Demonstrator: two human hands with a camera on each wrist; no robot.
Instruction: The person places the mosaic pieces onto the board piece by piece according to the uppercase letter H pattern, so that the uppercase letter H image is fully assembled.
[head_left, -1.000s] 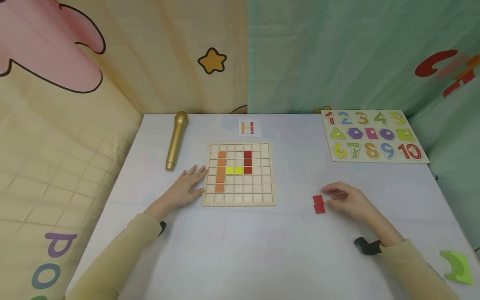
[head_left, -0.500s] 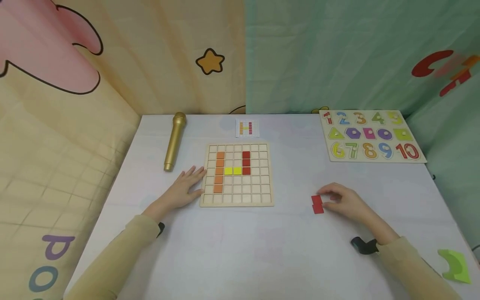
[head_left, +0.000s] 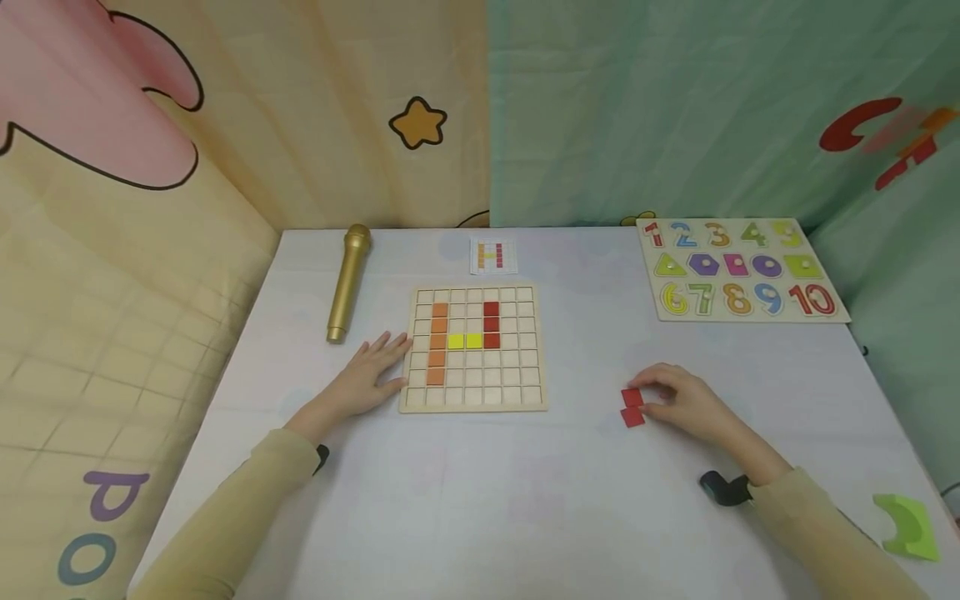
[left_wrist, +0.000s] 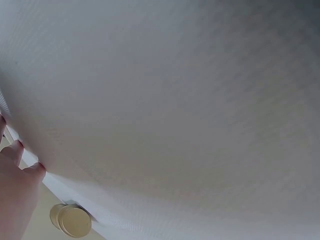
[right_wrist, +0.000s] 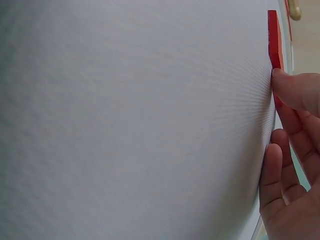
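In the head view a wooden grid board [head_left: 513, 377] lies flat on the table. An orange column, two yellow tiles [head_left: 465, 341] and a shorter red column [head_left: 491, 325] fill some of its cells. My left hand [head_left: 360, 379] rests at the board's left edge, fingers spread, fingertips touching its frame. Right of the board, my right hand [head_left: 686, 406] pinches a red square tile [head_left: 632, 397] between thumb and index finger. Another red tile [head_left: 632, 417] lies just below it, close to the thumb. The right wrist view shows red tile edges beside the thumb [right_wrist: 297, 90].
A small pattern card [head_left: 493, 256] lies behind the board. To the left is a gold microphone [head_left: 349, 283]. A number and shape puzzle board [head_left: 750, 273] occupies the back right. A green curved block [head_left: 909, 527] sits at the front right.
My right hand has moved slightly left and its thumb and index finger have closed on the upper red tile. That tile has turned a little. My left hand stays in place.
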